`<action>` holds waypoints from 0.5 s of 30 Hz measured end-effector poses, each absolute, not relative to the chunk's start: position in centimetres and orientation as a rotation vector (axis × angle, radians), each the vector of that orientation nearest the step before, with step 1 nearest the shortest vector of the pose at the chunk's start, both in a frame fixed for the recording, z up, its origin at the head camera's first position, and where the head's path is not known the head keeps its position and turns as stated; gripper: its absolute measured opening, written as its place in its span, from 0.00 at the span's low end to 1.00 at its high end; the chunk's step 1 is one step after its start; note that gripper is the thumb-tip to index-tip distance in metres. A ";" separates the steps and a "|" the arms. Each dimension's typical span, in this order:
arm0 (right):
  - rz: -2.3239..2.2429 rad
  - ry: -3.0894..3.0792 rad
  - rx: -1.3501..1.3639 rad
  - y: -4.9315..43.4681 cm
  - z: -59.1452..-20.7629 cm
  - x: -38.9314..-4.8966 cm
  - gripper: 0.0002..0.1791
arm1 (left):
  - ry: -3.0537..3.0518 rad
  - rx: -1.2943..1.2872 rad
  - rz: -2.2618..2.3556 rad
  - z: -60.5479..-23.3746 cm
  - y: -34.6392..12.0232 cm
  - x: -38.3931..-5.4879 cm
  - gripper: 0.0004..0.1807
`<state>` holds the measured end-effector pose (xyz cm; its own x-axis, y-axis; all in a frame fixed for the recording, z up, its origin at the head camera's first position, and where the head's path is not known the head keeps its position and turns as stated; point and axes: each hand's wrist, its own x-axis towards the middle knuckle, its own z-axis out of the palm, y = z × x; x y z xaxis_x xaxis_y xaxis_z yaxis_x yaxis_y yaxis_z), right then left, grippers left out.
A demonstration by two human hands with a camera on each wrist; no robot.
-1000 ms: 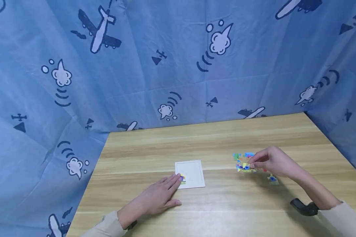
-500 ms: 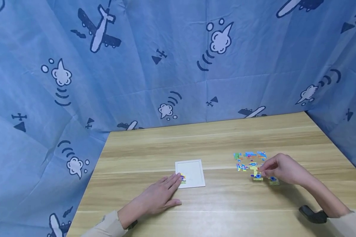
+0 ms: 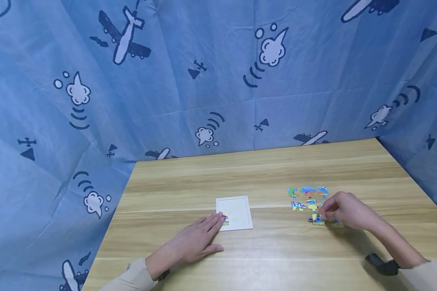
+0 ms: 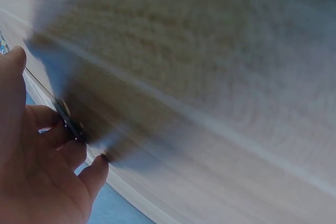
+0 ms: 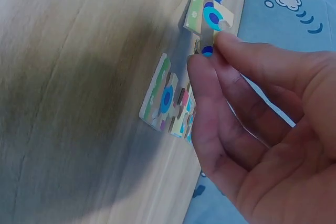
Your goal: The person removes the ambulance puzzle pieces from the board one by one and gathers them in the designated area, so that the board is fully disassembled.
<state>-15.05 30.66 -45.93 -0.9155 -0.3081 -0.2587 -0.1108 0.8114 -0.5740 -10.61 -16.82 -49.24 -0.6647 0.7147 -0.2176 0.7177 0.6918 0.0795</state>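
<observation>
My left hand [image 3: 196,242] lies with fingers extended over the left edge of a white puzzle tray [image 3: 240,210]. A few colourful puzzle pieces [image 3: 225,222] sit in the tray's lower left corner, partly covered by the fingertips. In the left wrist view, the fingers of the left hand [image 4: 52,166] touch a dark edge. To the right, my right hand [image 3: 349,212] pinches a small puzzle piece [image 5: 207,51] between thumb and index finger, largely hidden by the fingertips. Beside it in the right wrist view are two green-edged pieces [image 5: 195,14], each with a blue circle.
Several loose puzzle pieces [image 3: 307,190] lie in a loose group on the wooden table [image 3: 189,182], right of the tray. A blue curtain [image 3: 225,93] with airplane prints hangs behind and at both sides of the table.
My right hand has moved right and toward the near side over the loose pieces, baring the ones at the back. The left hand stays on the tray.
</observation>
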 end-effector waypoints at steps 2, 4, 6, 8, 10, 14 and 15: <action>-0.791 2.672 -0.336 30.6 -46.0 -15.0 0.07 | 2.669 1.145 -0.020 -49.3 -16.8 -10.6 0.43; -0.773 2.684 -0.346 30.5 -46.0 -15.0 0.06 | 2.671 1.147 -0.022 -49.4 -16.8 -10.6 0.43; -0.755 2.692 -0.351 30.4 -45.9 -15.1 0.05 | 2.672 1.147 -0.023 -49.4 -16.8 -10.6 0.43; -0.745 2.688 -0.351 30.3 -45.9 -15.3 0.04 | 2.676 1.153 -0.021 -49.4 -16.8 -10.6 0.43; -0.739 2.681 -0.354 30.2 -45.8 -15.4 0.04 | 2.679 1.159 -0.016 -49.4 -16.8 -10.6 0.43; -0.734 2.678 -0.386 30.1 -46.0 -15.5 0.05 | 2.678 1.163 -0.010 -49.4 -16.9 -10.6 0.43; -0.735 2.679 -0.393 30.1 -46.0 -15.5 0.06 | 2.676 1.159 -0.014 -49.4 -16.8 -10.6 0.43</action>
<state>-15.50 30.07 -46.03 -0.9060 -0.3464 -0.2431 -0.1739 0.8285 -0.5323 -10.58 -16.84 -49.36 -0.6630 0.7189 -0.2090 0.7210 0.6883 0.0801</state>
